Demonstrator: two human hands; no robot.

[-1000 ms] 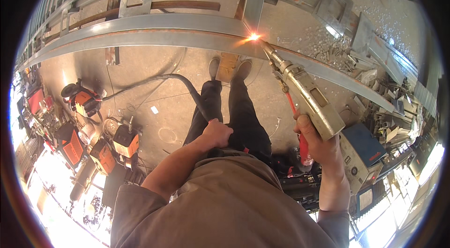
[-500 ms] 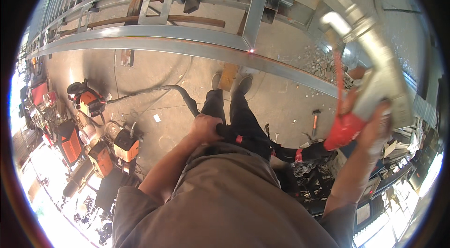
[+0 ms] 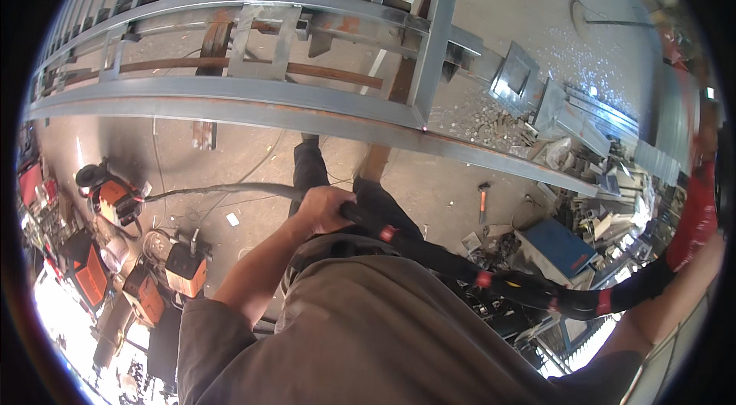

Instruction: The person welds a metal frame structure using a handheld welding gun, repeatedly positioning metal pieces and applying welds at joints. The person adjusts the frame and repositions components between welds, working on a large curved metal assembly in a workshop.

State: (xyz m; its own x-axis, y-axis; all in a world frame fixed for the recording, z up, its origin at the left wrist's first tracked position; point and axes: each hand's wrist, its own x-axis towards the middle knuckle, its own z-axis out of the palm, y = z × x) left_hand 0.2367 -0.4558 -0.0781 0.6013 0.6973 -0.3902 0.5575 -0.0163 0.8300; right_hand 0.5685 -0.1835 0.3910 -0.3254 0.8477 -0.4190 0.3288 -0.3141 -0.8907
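Observation:
My left hand (image 3: 326,209) is closed around a thick black cable (image 3: 429,248) at my waist. The cable, banded with red tape, runs right and curves up to a welding gun at the right rim. Red wrapping on the welding gun's handle (image 3: 692,213) lies against my right hand (image 3: 713,245), which is cut off by the rim. Its fingers are mostly hidden, but the handle stays raised with it. The gun's upper part is blurred. In front of me lies a grey steel frame (image 3: 261,98) of square tubes, with a small bright spot at its corner joint.
Orange and black machines (image 3: 115,198) stand on the floor at left, a hose leading from one toward me. At right are a hammer (image 3: 483,202), a blue case (image 3: 556,246), scrap pieces and metal plates (image 3: 517,79). The frame's long edge crosses before my legs.
My right hand has swung the welding gun outward to the right rim, stretching the cable that way. My left hand keeps hold of the cable. One leg has shifted left, and the view has moved.

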